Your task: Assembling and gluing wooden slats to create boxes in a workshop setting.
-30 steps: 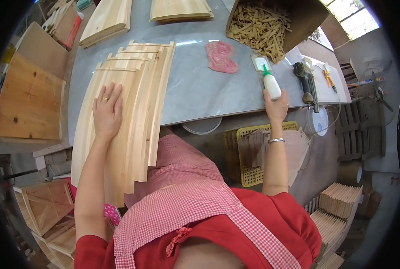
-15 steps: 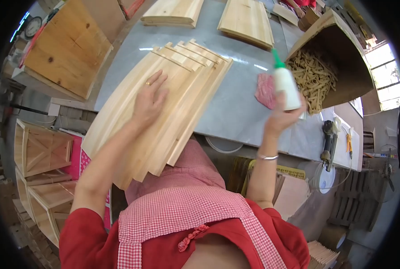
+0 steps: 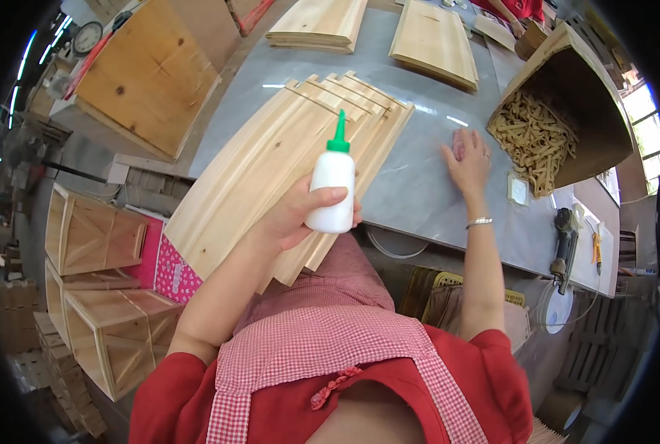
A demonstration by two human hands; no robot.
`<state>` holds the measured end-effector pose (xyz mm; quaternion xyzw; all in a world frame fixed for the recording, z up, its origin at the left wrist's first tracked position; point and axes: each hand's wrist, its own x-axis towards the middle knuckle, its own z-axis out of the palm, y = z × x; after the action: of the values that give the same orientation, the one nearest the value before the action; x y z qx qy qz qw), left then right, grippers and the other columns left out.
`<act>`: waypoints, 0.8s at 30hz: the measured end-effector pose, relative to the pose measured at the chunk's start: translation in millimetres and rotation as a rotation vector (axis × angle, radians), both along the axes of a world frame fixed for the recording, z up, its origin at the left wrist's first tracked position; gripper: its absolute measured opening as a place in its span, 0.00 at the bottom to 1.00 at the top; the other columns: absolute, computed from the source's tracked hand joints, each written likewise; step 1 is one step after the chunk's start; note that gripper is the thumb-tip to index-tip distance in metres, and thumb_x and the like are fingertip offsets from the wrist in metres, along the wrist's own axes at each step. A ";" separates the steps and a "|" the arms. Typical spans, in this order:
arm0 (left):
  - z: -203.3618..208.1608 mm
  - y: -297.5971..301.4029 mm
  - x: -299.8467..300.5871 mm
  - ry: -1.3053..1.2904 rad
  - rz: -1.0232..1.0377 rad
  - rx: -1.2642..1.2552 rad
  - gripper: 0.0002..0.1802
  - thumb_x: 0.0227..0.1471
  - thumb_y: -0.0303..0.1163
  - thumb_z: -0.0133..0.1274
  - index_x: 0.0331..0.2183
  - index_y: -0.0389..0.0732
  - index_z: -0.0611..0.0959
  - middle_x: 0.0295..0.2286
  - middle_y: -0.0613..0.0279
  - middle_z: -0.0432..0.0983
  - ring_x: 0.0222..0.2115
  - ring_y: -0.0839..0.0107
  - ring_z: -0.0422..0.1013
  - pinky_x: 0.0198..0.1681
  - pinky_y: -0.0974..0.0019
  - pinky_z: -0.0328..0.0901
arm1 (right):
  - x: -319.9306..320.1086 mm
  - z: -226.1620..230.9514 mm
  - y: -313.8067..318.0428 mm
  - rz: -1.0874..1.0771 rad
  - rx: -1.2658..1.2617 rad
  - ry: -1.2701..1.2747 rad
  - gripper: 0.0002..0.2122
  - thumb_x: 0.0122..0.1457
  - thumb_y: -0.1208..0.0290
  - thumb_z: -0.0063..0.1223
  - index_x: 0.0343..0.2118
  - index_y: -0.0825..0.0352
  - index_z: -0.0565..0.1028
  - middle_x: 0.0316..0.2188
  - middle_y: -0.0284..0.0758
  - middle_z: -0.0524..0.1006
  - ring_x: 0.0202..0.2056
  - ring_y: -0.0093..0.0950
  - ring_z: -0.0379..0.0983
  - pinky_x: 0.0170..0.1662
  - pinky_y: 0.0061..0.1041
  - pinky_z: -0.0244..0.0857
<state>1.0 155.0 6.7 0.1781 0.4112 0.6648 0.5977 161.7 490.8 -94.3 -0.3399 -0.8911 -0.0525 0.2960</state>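
My left hand (image 3: pixel 300 211) is wrapped around a white squeeze bottle (image 3: pixel 333 177) with a green pointed nozzle, held upright above a stack of pale wooden boards (image 3: pixel 234 174). The boards lie fanned in steps, hanging over the table's near edge toward my lap, with narrow strips across their far ends. To the right, my right hand (image 3: pixel 469 166) is down on the table with its fingers closed over a crumpled pink cloth (image 3: pixel 458 144). Most of the cloth is hidden under that hand.
Two more board stacks (image 3: pixel 319 22) (image 3: pixel 435 44) lie at the back of the grey table (image 3: pixel 418 200). A cardboard box (image 3: pixel 600 111) of tan strips (image 3: pixel 533 137) stands tipped at right, near a small clear container (image 3: pixel 518 189) and a power tool (image 3: pixel 564 248). Wooden crates (image 3: pixel 97 229) are at left.
The bottle has passed from my right hand to my left, which has lifted off the boards. My right hand has gone to the pink cloth. The view has shifted slightly.
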 end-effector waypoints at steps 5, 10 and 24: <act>1.6 -5.7 13.7 -0.052 -0.083 0.014 0.31 0.51 0.39 0.63 0.53 0.38 0.70 0.35 0.53 0.79 0.34 0.64 0.79 0.40 0.61 0.76 | 8.6 -18.4 34.1 -0.001 -0.607 -0.059 0.19 0.61 0.60 0.56 0.52 0.64 0.74 0.50 0.46 0.76 0.53 0.39 0.72 0.54 0.45 0.66; 4.0 -7.8 18.3 -0.054 -0.105 -0.031 0.33 0.51 0.40 0.63 0.54 0.37 0.70 0.33 0.52 0.79 0.33 0.63 0.80 0.38 0.61 0.77 | -33.5 119.4 -127.0 0.803 -1.047 0.914 0.09 0.68 0.70 0.49 0.39 0.68 0.78 0.41 0.34 0.79 0.37 0.19 0.75 0.35 0.21 0.70; -18.1 4.4 49.9 -0.542 -0.328 0.425 0.45 0.49 0.55 0.56 0.55 0.27 0.68 0.26 0.46 0.75 0.23 0.61 0.77 0.23 0.60 0.74 | -63.2 108.2 -169.3 0.720 -1.065 0.958 0.09 0.67 0.72 0.51 0.40 0.72 0.78 0.31 0.28 0.79 0.32 0.13 0.71 0.35 0.14 0.65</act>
<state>50.8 159.3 -11.4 0.1793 0.0573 0.6539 0.7328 98.5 321.5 13.9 -0.1127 -0.6275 0.6303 0.4430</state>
